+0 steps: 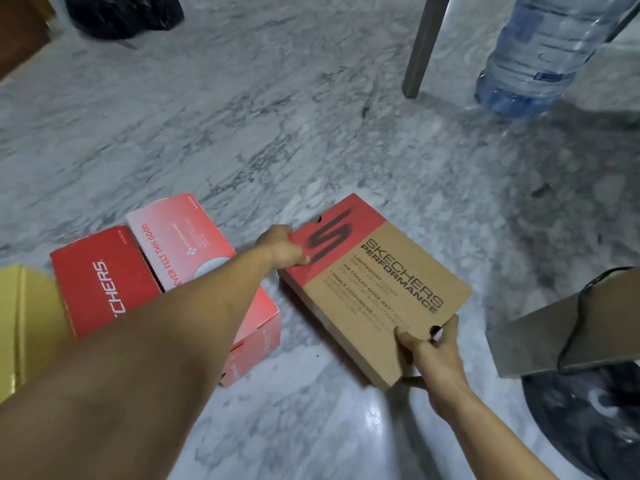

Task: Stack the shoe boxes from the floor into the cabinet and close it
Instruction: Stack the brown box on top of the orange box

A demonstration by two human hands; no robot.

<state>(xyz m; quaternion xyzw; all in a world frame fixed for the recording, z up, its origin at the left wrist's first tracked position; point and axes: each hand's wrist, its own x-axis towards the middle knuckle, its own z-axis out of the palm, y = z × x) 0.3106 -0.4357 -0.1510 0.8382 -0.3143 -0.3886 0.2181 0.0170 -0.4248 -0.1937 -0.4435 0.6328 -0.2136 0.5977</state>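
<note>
Nearest us, our left forearm (145,358) crosses the lower left of the frame to our left hand (282,249), whose fingers (300,258) are closed on the red far-left corner of the brown-and-red Skechers Performance shoe box (377,289). Our right hand (433,348) has its fingers (403,336) clamped on the near right edge by the lid notch. We judge the box to be in a two-handed grip at centre frame, low over the marble floor (277,133); whether it has left the floor we cannot tell. Just left of it, the red Skechers box (104,282) and the pink-and-red shoe box (180,237) lie side by side on the floor. No cabinet is in view, so as far as we see, all the stacking and the closing remain.
</note>
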